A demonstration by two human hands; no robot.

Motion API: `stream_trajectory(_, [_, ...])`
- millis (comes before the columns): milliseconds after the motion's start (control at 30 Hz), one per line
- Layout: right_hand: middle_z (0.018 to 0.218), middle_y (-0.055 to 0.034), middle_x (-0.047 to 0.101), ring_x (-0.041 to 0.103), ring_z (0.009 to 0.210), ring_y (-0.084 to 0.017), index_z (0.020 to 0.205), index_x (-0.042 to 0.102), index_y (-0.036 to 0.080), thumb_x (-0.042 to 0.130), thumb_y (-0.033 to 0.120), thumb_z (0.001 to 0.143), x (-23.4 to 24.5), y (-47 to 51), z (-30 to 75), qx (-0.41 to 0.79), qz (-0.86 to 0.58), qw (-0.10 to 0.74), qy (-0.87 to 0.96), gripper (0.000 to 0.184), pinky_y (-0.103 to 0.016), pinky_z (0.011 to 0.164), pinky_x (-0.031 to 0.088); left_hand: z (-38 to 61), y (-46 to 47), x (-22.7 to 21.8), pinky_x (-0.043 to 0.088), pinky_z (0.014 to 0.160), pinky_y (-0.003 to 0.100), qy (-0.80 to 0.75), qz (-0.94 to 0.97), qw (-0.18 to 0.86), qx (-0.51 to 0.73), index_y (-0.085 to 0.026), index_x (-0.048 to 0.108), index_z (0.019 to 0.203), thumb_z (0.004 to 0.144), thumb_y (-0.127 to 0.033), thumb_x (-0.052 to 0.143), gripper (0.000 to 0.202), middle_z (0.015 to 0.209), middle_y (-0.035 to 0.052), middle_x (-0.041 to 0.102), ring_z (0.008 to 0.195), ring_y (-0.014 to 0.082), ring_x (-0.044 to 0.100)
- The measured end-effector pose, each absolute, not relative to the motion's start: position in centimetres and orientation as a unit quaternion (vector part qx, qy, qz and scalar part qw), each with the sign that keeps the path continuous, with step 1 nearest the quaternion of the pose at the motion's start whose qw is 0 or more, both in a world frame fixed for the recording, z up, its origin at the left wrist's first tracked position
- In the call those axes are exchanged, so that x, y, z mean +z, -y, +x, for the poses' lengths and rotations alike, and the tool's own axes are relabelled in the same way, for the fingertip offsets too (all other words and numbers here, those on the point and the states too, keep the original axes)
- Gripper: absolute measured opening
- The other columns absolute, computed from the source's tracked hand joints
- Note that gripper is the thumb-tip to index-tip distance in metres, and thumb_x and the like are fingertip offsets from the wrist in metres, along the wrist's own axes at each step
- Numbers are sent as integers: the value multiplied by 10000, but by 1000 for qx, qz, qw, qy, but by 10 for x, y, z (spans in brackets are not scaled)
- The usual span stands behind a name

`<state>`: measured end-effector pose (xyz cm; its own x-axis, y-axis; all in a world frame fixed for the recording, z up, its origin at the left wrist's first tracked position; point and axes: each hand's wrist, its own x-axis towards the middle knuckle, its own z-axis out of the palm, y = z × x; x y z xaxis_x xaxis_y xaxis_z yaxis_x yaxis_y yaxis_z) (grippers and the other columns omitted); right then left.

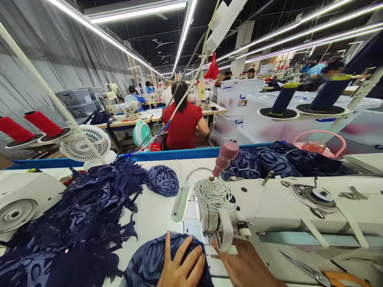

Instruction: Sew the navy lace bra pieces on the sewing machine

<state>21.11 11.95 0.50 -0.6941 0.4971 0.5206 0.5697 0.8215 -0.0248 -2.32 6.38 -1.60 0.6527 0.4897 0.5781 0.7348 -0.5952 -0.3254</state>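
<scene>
Spreads the left hand (181,269) palm down over the navy patterned cloth (146,261), on the white desk (149,219) just left of the sewing machine (278,211) and its needle end. Looks soft, light and pliable, with a bulging, rounded shape; probably yields under pressure. Should slide readily on the smooth top, so best steadied with flat fingers over the broad part; for lifting, best taken at the edge between thumb and fingertips. Unlikely to break if dropped, but liable to pucker or stretch if tugged.

Rests with fingers apart and pointing forward, not closed round the fabric. Brings the right hand (243,261) in from the lower right, low beneath the machine's head, which partly covers the fingers. Cannot tell whether pinching the cloth's edge there or merely resting.

Shows scissors (302,265) to the right of the right hand, a heap of navy cloth (77,215) off to the left, and a cupped piece (162,181) beyond the left hand, beside the heap.
</scene>
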Motion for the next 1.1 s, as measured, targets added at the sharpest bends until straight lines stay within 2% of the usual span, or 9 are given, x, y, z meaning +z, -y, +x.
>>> stream_trajectory(100, [905,-82,741,684,768,-218,1159,641,196,400,26,790,6,-116,213,-85,-282,259,920,472,-297,702,556,-17,-67,-13,-68,1172,694,365,-856,257,-259,-190,710,1078,1028,-492,388,444,1122,39,693,1176,282,563])
stream_trajectory(167, [862,-91,735,680,747,-243,1137,655,190,406,37,766,1,-115,210,-98,-285,251,920,472,-333,682,559,-12,-68,-13,-56,1182,680,383,-839,246,-299,-189,711,1041,993,-485,475,381,1113,33,697,1189,288,548])
stream_trajectory(267, [808,-94,724,672,710,-253,1131,670,188,409,32,750,-7,-115,207,-107,-283,276,913,487,-346,646,549,-9,-69,-16,-77,1180,678,404,-831,229,-308,-205,696,1068,924,-495,602,337,1179,22,687,1232,297,515])
stream_trajectory(333, [836,-88,725,673,736,-234,1134,674,199,417,29,792,-9,-116,209,-87,-278,307,906,460,-320,667,542,-9,-70,-16,-102,1178,673,414,-838,210,-285,-219,677,1124,906,-506,631,363,1235,14,670,1268,300,491])
stream_trajectory(433, [896,-85,722,671,781,-219,1157,671,210,442,47,846,-7,-114,216,-51,-273,320,906,420,-301,698,535,-10,-73,-14,-121,1185,650,432,-845,183,-257,-232,654,1166,904,-506,643,380,1292,0,646,1319,293,452])
stream_trajectory(600, [941,-82,716,675,850,-225,1225,650,214,466,56,865,-12,-111,224,-13,-278,275,920,434,-322,776,541,-7,-77,-10,-141,1192,620,445,-843,169,-250,-242,633,1207,933,-474,613,360,1308,-19,639,1329,267,438])
stream_trajectory(833, [996,-92,723,677,896,-219,1264,633,185,472,55,870,-13,-111,222,-6,-272,298,915,444,-323,827,540,-6,-78,-11,-133,1196,603,459,-838,155,-251,-254,636,1195,929,-430,632,319,1322,-23,630,1317,255,446])
stream_trajectory(1100, [900,-74,715,661,817,-208,1245,638,212,455,51,876,-1,-113,218,13,-268,341,901,441,-294,756,527,-7,-79,-7,-144,1197,572,467,-839,138,-245,-253,612,1249,923,-424,645,369,1360,-31,606,1305,253,447])
